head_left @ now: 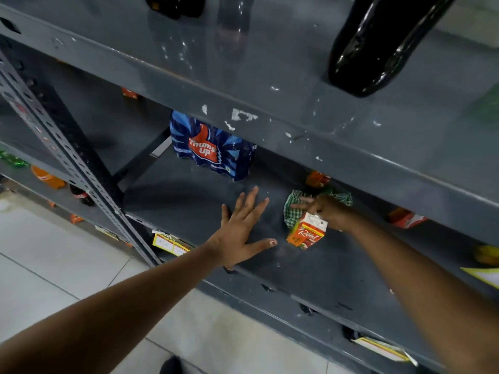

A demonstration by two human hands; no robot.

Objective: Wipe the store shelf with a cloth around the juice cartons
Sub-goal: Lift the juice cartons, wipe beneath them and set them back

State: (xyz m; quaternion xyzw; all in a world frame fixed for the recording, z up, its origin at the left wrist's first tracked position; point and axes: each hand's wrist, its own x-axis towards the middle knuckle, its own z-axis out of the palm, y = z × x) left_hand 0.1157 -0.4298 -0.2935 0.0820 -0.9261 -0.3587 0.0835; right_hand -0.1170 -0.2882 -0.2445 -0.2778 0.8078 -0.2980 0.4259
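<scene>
My left hand [240, 228] lies flat with fingers spread on the grey shelf [189, 201], holding nothing. My right hand [328, 211] presses on a green-and-white checked cloth [290, 209] further back on the same shelf. An orange "Real" juice carton [306, 234] stands tilted just in front of that hand, touching it. A second orange carton [317, 179] sits behind the cloth, partly hidden by the shelf above. A third carton [406, 218] lies at the right.
A blue Thums Up bottle pack [213, 149] stands at the back left of the shelf. A dark bottle [378, 47] stands on the shelf above [270, 103]. A perforated upright post [81, 168] borders the left. Yellow price tags [168, 244] hang on the front edge.
</scene>
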